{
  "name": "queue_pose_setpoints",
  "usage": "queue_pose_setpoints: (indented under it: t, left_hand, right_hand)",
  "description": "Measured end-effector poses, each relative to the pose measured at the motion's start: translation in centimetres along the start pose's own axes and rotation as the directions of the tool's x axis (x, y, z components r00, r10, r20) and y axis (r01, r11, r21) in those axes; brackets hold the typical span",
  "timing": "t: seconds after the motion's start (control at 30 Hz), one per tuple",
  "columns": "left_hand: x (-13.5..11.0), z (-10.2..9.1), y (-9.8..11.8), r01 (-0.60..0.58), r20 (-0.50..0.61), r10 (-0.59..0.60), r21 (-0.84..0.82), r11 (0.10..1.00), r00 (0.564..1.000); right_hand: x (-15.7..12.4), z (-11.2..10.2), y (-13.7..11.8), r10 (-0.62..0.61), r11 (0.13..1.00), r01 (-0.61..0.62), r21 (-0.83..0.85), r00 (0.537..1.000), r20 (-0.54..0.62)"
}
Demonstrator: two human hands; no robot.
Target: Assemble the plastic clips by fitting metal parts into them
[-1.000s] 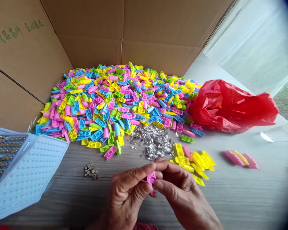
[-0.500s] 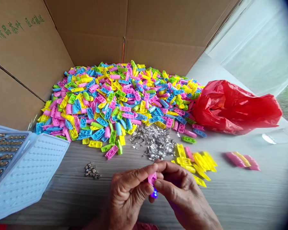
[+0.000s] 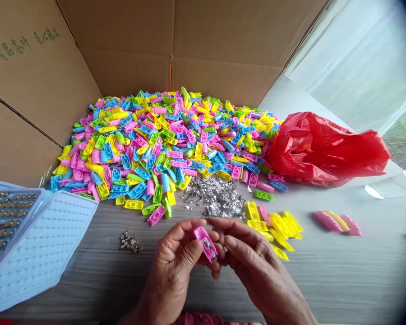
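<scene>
My left hand (image 3: 176, 262) grips a pink plastic casing (image 3: 203, 240) between thumb and fingers. Its hollow side faces up, tilted, and small metal parts show inside its lower end. Right beside that end is my right hand (image 3: 253, 262), its thumb and fingers drawn together in a pinch. Whatever those fingertips hold, if anything, is hidden. Behind the hands lies a heap of thin silver metal clips (image 3: 219, 198). Several yellow casings (image 3: 280, 228) lie just beyond my right hand, along with a pink one (image 3: 264, 215).
A large pile of coloured casings (image 3: 162, 144) leans against a cardboard box (image 3: 223, 40). On the left are button cells (image 3: 130, 241) and a blue blister tray (image 3: 54, 234). To the right lie a red plastic bag (image 3: 325, 153), pink and yellow pieces (image 3: 338, 222) and a clear cup (image 3: 392, 186).
The pink casing has turned so its hollow side faces me, and it now rests in my left hand. My right fingers have drawn back slightly. The blue-violet glow at its end is gone.
</scene>
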State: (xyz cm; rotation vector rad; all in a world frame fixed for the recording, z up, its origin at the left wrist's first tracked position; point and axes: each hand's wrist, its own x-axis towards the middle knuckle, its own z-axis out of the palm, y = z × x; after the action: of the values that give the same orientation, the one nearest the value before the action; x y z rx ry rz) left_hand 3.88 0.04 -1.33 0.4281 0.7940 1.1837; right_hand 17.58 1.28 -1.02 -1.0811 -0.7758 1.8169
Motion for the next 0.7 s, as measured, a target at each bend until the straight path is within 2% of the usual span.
queue_pose_setpoints:
  t: [0.13,0.23,0.33,0.53,0.63,0.7]
  left_hand:
    - [0.0,0.3,0.3,-0.007,-0.122,0.007,-0.006,1.0,0.992]
    - [0.1,0.3,0.4,-0.02,-0.15,0.012,-0.052,0.998,0.989]
    - [0.1,0.4,0.3,-0.004,-0.134,-0.009,-0.093,0.996,0.991]
    - [-0.2,0.4,0.3,-0.005,-0.082,0.001,-0.047,0.999,0.997]
    - [-0.4,-0.2,0.4,-0.024,0.0,0.024,0.029,0.999,1.0]
    - [-0.4,-0.6,0.7,-0.065,0.076,0.054,0.153,0.986,0.996]
  right_hand:
    - [-0.5,-1.0,1.0,-0.164,0.981,0.158,-0.11,0.986,-0.043]
    - [-0.9,-1.0,1.7,-0.267,0.942,0.249,-0.223,0.962,-0.054]
    - [-1.0,-0.5,1.8,-0.317,0.924,0.296,-0.244,0.947,-0.051]
    - [-0.8,-0.1,1.2,-0.418,0.868,0.38,-0.319,0.907,-0.057]
    - [-0.9,-0.2,0.8,-0.447,0.837,0.415,-0.357,0.895,-0.007]
    - [-1.0,-0.2,0.5,-0.462,0.821,0.436,-0.368,0.887,0.022]
